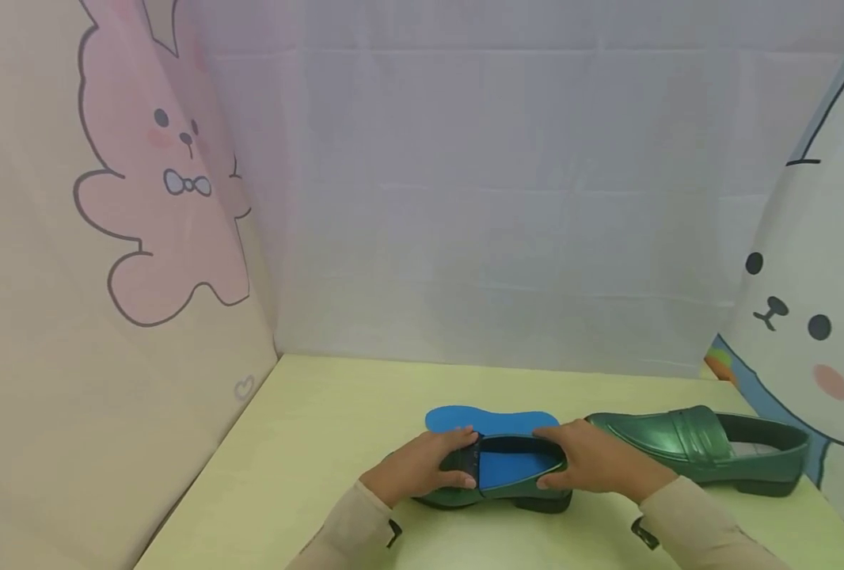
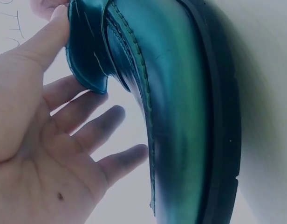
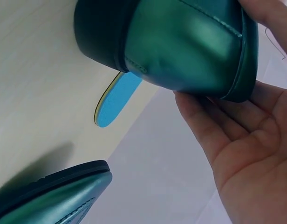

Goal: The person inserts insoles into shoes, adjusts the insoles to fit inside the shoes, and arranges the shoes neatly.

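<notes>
One green shoe [image 1: 450, 498], held at the yellow table [image 1: 351, 396], tongue [image 2: 87, 51] pinched by the left hand [image 1: 422, 467] and heel [image 3: 190, 46] gripped by the right hand [image 1: 598, 461], contains a blue insole [image 1: 503, 469] and partly blocks a loose insole [image 1: 489, 418] behind, a second shoe [image 1: 703, 443] standing beside that hand.

Table [image 1: 287, 431] free left of held shoe [image 1: 450, 497], also beyond loose insole [image 1: 493, 419]. Insole lies low just behind shoe; second shoe [image 1: 650, 434] blocks right. Backdrop [image 1: 500, 198] closes far edge.
</notes>
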Demonstrator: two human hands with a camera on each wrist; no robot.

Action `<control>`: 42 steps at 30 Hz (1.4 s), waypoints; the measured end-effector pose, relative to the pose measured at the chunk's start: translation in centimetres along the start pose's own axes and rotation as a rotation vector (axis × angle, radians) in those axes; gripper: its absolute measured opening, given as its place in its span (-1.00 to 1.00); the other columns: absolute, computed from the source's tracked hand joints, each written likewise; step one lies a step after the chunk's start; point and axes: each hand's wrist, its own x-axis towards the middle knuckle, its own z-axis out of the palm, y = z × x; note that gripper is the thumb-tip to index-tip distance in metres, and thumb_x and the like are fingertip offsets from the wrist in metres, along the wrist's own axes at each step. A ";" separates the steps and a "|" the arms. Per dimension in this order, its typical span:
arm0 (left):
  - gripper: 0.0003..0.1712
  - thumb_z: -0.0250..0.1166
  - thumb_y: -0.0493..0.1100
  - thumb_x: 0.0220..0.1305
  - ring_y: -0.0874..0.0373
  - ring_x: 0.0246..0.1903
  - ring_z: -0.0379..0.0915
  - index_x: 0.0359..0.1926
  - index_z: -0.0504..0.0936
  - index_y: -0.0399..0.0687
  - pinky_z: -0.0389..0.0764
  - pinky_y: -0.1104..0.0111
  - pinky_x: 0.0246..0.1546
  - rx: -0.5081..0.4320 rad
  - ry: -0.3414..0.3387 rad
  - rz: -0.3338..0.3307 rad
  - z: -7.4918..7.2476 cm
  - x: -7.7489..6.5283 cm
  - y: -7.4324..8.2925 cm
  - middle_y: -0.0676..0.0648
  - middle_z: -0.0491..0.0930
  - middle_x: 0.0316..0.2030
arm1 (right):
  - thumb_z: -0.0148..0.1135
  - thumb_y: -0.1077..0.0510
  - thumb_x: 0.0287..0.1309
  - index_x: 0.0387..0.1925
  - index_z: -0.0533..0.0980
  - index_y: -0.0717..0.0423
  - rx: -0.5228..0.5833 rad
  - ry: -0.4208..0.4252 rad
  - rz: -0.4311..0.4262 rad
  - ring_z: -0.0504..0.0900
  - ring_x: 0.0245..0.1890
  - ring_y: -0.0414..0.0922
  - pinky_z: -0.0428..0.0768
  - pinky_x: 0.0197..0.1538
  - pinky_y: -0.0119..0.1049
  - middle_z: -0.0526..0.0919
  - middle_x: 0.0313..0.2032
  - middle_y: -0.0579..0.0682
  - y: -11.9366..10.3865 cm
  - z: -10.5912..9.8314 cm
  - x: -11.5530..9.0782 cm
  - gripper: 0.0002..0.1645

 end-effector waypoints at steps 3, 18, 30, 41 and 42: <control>-0.13 -0.06 0.46 0.17 0.16 0.33 -0.04 0.41 0.10 0.22 0.28 0.16 0.20 0.012 0.021 0.023 0.2 0.0 -0.3 0.09 0.03 0.39 | 0.29 -0.37 -0.08 0.16 0.42 0.14 0.008 0.005 -0.008 0.55 -0.06 -0.03 0.55 -0.08 -0.12 0.56 0.01 0.03 0.0 0.1 0.0 -0.10; -0.19 -0.21 0.41 0.32 0.14 0.33 -0.02 0.44 0.01 0.14 0.18 0.16 0.26 0.079 0.107 0.151 1.1 2.0 1.7 0.05 0.06 0.38 | 0.25 -0.38 -0.04 0.18 0.40 0.18 0.009 0.067 -0.057 0.57 -0.09 -0.11 0.55 -0.11 -0.17 0.58 -0.01 0.04 0.4 0.3 -0.4 -0.08; -0.11 -0.19 0.46 0.23 0.21 0.32 -0.04 0.43 0.04 0.11 0.08 0.12 0.29 0.125 0.066 0.143 1.8 2.9 2.8 0.03 0.09 0.37 | 0.26 -0.35 -0.03 0.19 0.39 0.17 0.009 0.063 -0.044 0.56 -0.06 -0.06 0.54 -0.09 -0.12 0.56 0.02 0.06 0.3 0.4 -0.6 -0.10; -0.05 -0.15 0.46 0.16 0.20 0.32 -0.03 0.42 0.06 0.03 0.18 0.22 0.25 0.174 0.099 0.137 2.1 3.0 3.1 0.02 0.09 0.37 | 0.23 -0.38 -0.02 0.20 0.38 0.17 0.023 0.052 -0.043 0.56 -0.09 -0.08 0.55 -0.14 -0.16 0.56 0.01 0.05 0.2 0.4 -0.6 -0.08; -0.05 -0.15 0.47 0.15 0.20 0.31 -0.02 0.42 0.06 0.04 0.20 0.21 0.24 0.184 0.100 0.133 2.1 3.0 3.2 0.02 0.10 0.37 | 0.25 -0.36 -0.02 0.20 0.38 0.17 0.028 0.050 -0.042 0.56 -0.09 -0.08 0.55 -0.14 -0.15 0.56 0.01 0.05 0.2 0.4 -0.6 -0.09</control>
